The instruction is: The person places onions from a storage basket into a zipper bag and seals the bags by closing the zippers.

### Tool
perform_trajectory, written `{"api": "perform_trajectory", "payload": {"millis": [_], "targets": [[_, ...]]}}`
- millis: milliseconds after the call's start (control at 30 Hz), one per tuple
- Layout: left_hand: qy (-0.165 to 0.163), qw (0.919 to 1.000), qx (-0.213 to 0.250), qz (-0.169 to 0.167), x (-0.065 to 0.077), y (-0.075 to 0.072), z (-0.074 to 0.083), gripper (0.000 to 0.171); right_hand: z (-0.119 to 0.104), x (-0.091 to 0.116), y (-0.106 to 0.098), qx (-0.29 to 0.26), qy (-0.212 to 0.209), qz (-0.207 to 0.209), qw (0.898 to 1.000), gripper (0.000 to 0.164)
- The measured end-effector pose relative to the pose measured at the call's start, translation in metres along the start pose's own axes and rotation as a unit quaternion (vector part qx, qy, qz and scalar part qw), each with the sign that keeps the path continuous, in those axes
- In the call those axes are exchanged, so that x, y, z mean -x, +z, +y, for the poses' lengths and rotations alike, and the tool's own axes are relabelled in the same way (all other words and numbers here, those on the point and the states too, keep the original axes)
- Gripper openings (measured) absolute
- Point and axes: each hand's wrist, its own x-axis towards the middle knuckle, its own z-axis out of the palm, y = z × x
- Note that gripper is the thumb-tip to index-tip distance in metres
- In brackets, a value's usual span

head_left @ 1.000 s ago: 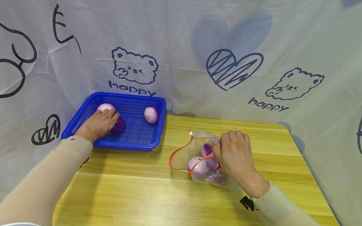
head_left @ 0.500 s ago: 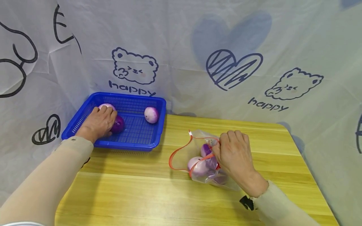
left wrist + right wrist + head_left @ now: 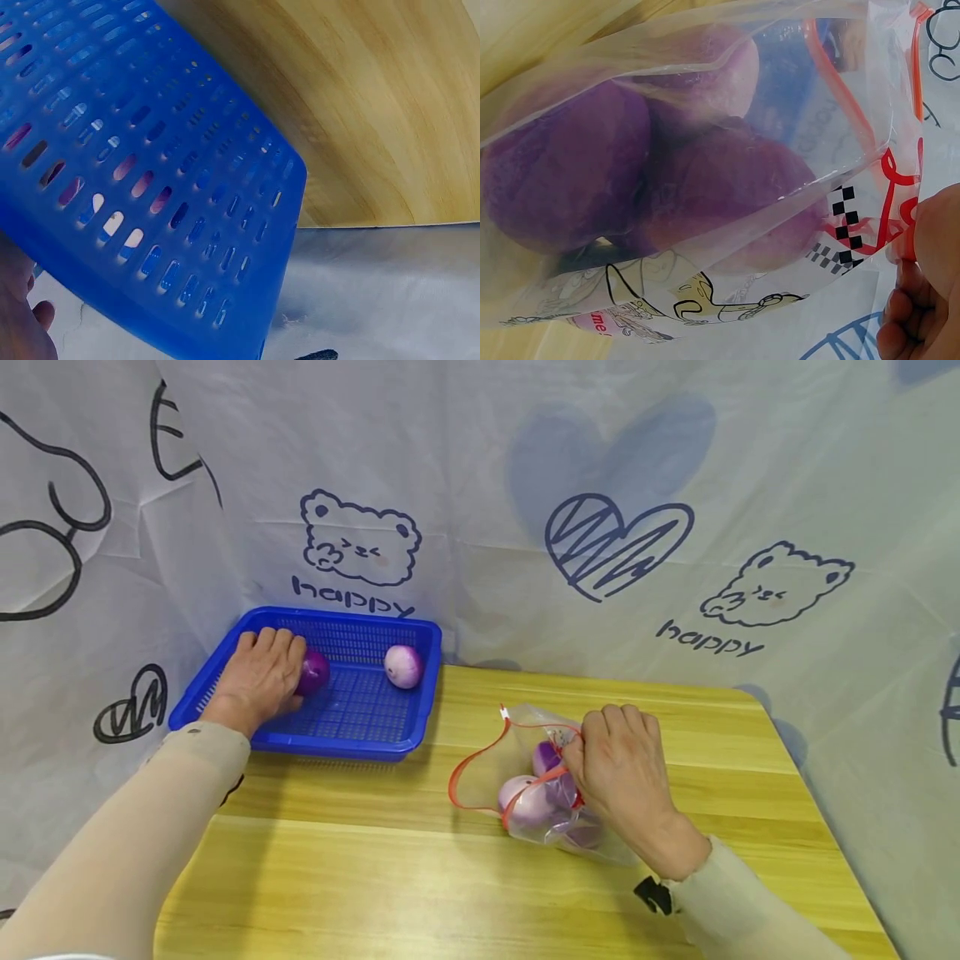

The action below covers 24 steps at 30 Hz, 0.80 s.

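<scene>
In the head view, my left hand (image 3: 258, 681) reaches into the blue basket (image 3: 375, 746), its curled fingers and thumb around a dark purple red onion (image 3: 313, 672). The hand covers the spot where a pale onion lay. At the table's right, my right hand (image 3: 622, 777) grips the upper edge of a clear plastic bag (image 3: 476, 781) with a red zip strip and a white slider. The bag's mouth gapes to the left. Inside are several onions (image 3: 739, 195), seen through the plastic in the right wrist view. The left wrist view mostly shows the basket's slotted wall (image 3: 150, 187).
Another pale purple onion (image 3: 403, 667) lies at the basket's right end. The wooden table (image 3: 390, 877) extends in front of the basket and bag. A white cloth (image 3: 480, 460) with printed hearts and bears hangs behind and at both sides.
My left hand has shifted slightly away from me within the basket, and the dark red onion has moved with it. The pale onion behind is now covered. My right hand and the bag stay put.
</scene>
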Motion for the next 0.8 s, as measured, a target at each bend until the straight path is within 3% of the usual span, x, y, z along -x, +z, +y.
{"api": "perform_trajectory", "payload": {"millis": [200,400,800], "targets": [[-0.024,0.9980,0.026,0.052,0.003,-0.005,-0.002,0.095,0.000,-0.001,-0.002,-0.006,0.001,0.009,1.000,0.026],[-0.031,0.9908,0.037,0.126,0.008,-0.008,-0.001,0.090,-0.001,-0.002,-0.002,-0.010,0.001,0.015,1.000,0.026],[-0.037,0.9793,0.069,0.187,0.011,-0.028,0.018,0.089,-0.001,-0.006,-0.003,-0.015,-0.001,0.025,1.000,0.025]]}}
